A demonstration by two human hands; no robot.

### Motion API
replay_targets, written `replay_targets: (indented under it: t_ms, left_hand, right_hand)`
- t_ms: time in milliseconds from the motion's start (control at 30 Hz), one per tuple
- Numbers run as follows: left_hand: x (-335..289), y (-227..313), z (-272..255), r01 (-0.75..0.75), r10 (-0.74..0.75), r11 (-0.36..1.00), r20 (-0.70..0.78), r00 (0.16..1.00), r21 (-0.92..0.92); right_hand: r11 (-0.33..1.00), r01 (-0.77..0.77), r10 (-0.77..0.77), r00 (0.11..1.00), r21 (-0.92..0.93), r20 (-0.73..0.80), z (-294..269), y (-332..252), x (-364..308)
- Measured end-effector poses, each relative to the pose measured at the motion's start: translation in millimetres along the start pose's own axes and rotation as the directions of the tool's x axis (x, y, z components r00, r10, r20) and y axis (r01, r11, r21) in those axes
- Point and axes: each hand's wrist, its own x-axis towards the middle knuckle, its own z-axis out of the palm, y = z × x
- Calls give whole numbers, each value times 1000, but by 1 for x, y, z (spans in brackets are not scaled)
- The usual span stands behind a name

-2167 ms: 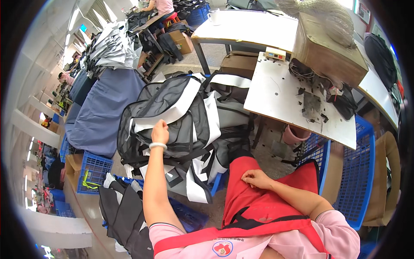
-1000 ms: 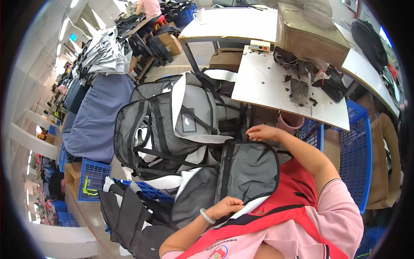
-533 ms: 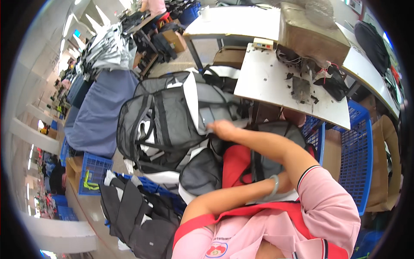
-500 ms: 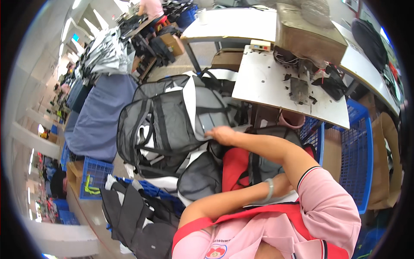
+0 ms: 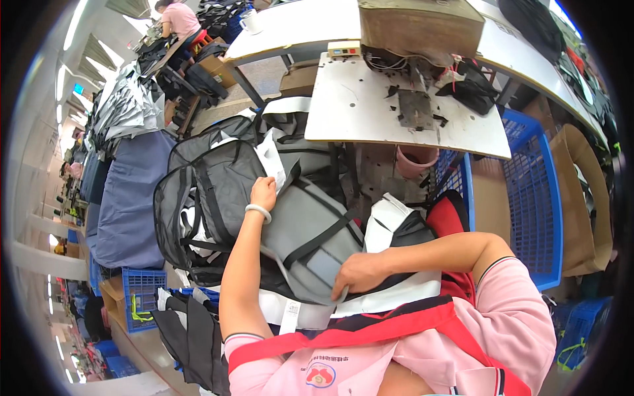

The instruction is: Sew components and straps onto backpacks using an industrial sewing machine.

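Note:
A grey bag panel (image 5: 306, 221) with a black strap across it lies over the pile in front of me. My left hand (image 5: 263, 193), with a pale bangle at its wrist, is closed on the panel's far edge, beside a white strip (image 5: 269, 157). My right hand (image 5: 360, 274) grips the panel's near right edge, thumb and fingers bent round it. Left of the panel rests a large grey and black backpack (image 5: 220, 191) with mesh and white fabric showing inside. White fabric (image 5: 396, 290) and red fabric (image 5: 456, 280) lie under and beside my right forearm.
A white sewing table (image 5: 356, 99) with a covered machine (image 5: 419, 26) stands ahead to the right. Blue crates (image 5: 536, 198) flank it, and a pink bucket (image 5: 416, 160) sits below. Dark cut pieces (image 5: 195, 336) fill the lower left. Another person (image 5: 179, 20) works far off.
My left hand has swung from the right side over to the panel's far edge. The right hand has drawn back nearer me, and the grey panel has come closer and spread out.

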Motion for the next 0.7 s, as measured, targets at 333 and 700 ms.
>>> replay_targets:
  t_ms: [333,700]
  left_hand:
    - [-14,43,47,-52,-373,746,481,794,664]
    - [-26,146,-21,174,-22,907,370,929,-384]
  right_hand:
    - [991,130,-127,989,36,-78,2,-41,-47]
    - [959,-135,195,952,249,-237,36,59,-63]
